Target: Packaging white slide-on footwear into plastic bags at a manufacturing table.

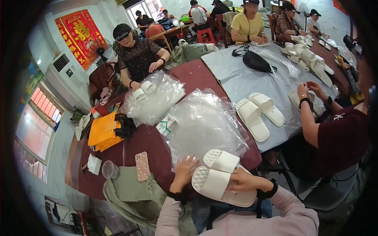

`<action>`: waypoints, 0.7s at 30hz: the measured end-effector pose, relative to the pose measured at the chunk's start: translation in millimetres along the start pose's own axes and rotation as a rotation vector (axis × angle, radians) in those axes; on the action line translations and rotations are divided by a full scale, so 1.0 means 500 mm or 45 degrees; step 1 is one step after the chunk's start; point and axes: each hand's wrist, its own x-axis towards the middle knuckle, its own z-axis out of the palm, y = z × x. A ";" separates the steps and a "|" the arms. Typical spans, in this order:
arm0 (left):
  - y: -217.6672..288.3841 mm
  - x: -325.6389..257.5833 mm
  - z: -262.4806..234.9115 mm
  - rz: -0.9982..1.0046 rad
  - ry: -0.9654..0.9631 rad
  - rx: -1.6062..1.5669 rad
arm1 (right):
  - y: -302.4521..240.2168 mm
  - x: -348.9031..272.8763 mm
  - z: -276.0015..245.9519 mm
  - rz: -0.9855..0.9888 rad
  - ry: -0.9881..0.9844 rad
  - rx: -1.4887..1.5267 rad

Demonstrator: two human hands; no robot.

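Observation:
A pair of white slippers (pixel 212 179) with quilted insoles is held at the table's near edge, one partly on top of the other. My right hand (pixel 247 180) grips them, its fingers partly hidden by the straps and soles. To the left of the slippers, my left hand (pixel 184 170) rests with its fingers spread on the near edge of a stack of clear plastic bags (pixel 204 122). Nothing shows in that hand. Another white pair (pixel 260 114) lies on the grey sheet to the right.
A phone in a pink case (pixel 142 166), a clear plastic cup (pixel 111 170) and green cloth (pixel 134 192) are at left. Beyond them stands an orange bag (pixel 104 131). Opposite, a person (pixel 136 57) handles slippers on more bags; at right another person's hands (pixel 309 92) hold a slipper.

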 end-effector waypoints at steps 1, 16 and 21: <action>-0.007 0.001 0.015 -0.005 0.002 0.004 | -0.002 0.005 0.003 -0.042 0.124 0.018; -0.010 0.046 0.067 0.090 0.238 -1.113 | 0.031 0.053 0.005 0.073 0.320 -0.163; 0.012 0.084 -0.024 0.072 0.099 -0.691 | -0.036 0.022 -0.018 -0.304 -0.038 0.093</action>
